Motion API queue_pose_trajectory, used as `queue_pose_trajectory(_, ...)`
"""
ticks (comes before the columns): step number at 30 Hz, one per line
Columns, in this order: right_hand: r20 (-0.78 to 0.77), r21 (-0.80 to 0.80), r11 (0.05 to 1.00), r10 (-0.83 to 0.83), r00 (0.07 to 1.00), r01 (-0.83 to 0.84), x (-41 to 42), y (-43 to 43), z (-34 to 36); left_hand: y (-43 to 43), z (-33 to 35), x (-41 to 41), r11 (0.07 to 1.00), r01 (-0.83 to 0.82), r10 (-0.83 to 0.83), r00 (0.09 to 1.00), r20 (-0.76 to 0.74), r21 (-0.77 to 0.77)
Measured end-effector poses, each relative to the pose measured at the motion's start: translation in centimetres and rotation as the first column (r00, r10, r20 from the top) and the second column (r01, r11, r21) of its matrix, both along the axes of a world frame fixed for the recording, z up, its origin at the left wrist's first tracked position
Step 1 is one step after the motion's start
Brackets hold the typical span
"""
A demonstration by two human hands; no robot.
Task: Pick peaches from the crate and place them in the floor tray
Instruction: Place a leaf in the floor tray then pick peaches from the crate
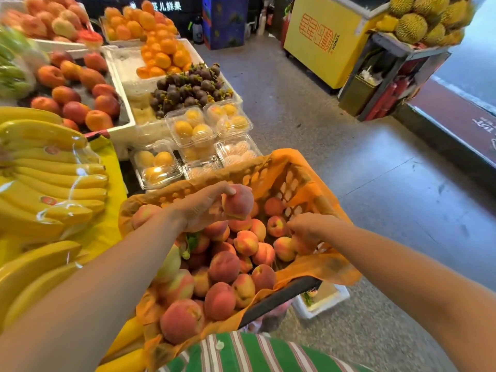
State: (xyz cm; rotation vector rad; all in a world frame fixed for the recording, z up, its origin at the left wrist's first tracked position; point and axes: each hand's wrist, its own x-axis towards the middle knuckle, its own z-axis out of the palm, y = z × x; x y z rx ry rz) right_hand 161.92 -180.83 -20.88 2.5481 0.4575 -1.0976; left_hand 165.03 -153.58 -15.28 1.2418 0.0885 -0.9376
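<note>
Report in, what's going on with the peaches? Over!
Left grip holds one peach above the crate. Right grip down among peaches, hold unclear. White floor box half hidden under crate.

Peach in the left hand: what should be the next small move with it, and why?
Probably carry the round pink-orange peach, which the left hand grips above the orange-lined plastic crate, rightward and down to the white foam tray on the floor beneath the crate's right edge. It is already lifted off the other peaches; the right hand only reaches among them.
</note>
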Motion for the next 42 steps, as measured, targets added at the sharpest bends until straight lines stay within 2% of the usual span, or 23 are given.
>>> queue_pose_trajectory(2,-0.044,0.022,0.999,-0.041,0.998,0.042,0.3,-0.2,0.3,-0.2,0.2,0.0,0.998,0.014,-0.013,1.0,0.02,-0.067)
queue_pose_trajectory(5,-0.047,0.079,0.996,-0.038,0.998,0.042,0.8,0.0,1.1,-0.6,0.5,0.0,0.997,0.003,-0.001,0.999,0.036,-0.072)
queue_pose_trajectory(8,-0.019,0.302,0.947,-0.105,0.994,0.106,1.6,0.8,2.9,-1.0,0.4,-0.1,0.998,0.042,-0.039,0.998,0.054,-0.056)
queue_pose_trajectory(9,-0.031,0.428,0.89,-0.162,0.986,0.16,1.9,1.0,3.6,-1.2,0.5,-0.1,0.997,0.052,-0.049,0.997,0.057,-0.054)
queue_pose_trajectory(10,-0.064,0.568,0.792,-0.228,0.972,0.223,2.1,1.3,4.4,-1.3,0.4,-0.1,0.997,0.051,-0.049,0.997,0.057,-0.049)
queue_pose_trajectory(12,-0.168,0.801,0.488,-0.371,0.913,0.346,2.2,2.0,6.0,-1.6,0.1,0.0,0.999,0.032,-0.031,0.999,0.044,-0.031)
queue_pose_trajectory(14,-0.309,0.871,0.208,-0.472,0.826,0.444,2.0,2.6,7.2,-1.8,-0.2,0.1,1.0,0.016,-0.016,0.999,0.029,-0.018)
queue_pose_trajectory(15,-0.366,0.868,0.132,-0.48,0.797,0.479,1.9,3.1,7.6,-1.9,-0.2,0.0,1.0,0.021,-0.021,0.999,0.029,-0.013)
queue_pose_trajectory(16,-0.399,0.863,0.107,-0.457,0.795,0.494,1.7,3.6,8.1,-2.1,-0.2,0.0,0.999,0.038,-0.038,0.999,0.033,-0.008)
queue_pose_trajectory(19,-0.372,0.872,0.171,-0.375,0.849,0.458,1.7,4.3,8.2,-2.8,0.1,-0.2,0.993,0.114,-0.118,0.989,0.085,0.042)
queue_pose_trajectory(21,-0.376,0.871,0.173,-0.368,0.851,0.46,1.9,4.3,8.1,-2.9,0.6,-0.3,0.983,0.139,-0.156,0.977,0.143,0.121)
queue_pose_trajectory(23,-0.388,0.86,0.178,-0.377,0.841,0.477,2.1,3.8,7.8,-2.7,0.8,-0.1,0.958,0.109,-0.183,0.945,0.272,0.266)
queue_pose_trajectory(24,-0.38,0.851,0.207,-0.392,0.838,0.482,2.2,3.5,7.5,-2.3,0.7,0.2,0.927,0.046,-0.203,0.896,0.395,0.372)
queue_pose_trajectory(25,-0.352,0.837,0.262,-0.415,0.839,0.481,2.5,3.1,7.1,-1.9,0.5,0.7,0.877,-0.067,-0.237,0.801,0.549,0.476)
queue_pose_trajectory(27,-0.248,0.779,0.437,-0.444,0.861,0.449,2.9,2.4,6.1,-0.6,0.0,1.7,0.733,-0.364,-0.356,0.514,0.78,0.574)
queue_pose_trajectory(28,-0.185,0.733,0.536,-0.435,0.881,0.418,3.0,2.1,5.5,0.0,-0.2,2.3,0.652,-0.479,-0.43,0.404,0.807,0.588)
queue_pose_trajectory(29,-0.128,0.68,0.623,-0.418,0.9,0.386,3.2,1.9,4.7,0.7,-0.3,2.7,0.577,-0.54,-0.499,0.361,0.788,0.613)
queue_pose_trajectory(31,-0.053,0.6,0.72,-0.397,0.916,0.347,3.4,1.6,3.3,2.0,-1.0,3.5,0.462,-0.519,-0.594,0.421,0.686,0.719)
queue_pose_trajectory(34,0.067,0.597,0.731,-0.456,0.887,0.331,4.0,1.8,1.8,3.2,-2.4,3.9,0.372,-0.447,-0.653,0.496,0.572,0.813)
queue_pose_trajectory(37,0.194,0.61,0.737,-0.494,0.848,0.291,5.0,2.5,0.7,4.0,-3.4,4.0,0.399,-0.392,-0.646,0.521,0.558,0.829)
queue_pose_trajectory(42,0.215,0.53,0.813,-0.402,0.89,0.239,6.1,3.7,-1.0,4.3,-3.7,4.1,0.473,-0.361,-0.601,0.534,0.594,0.803)
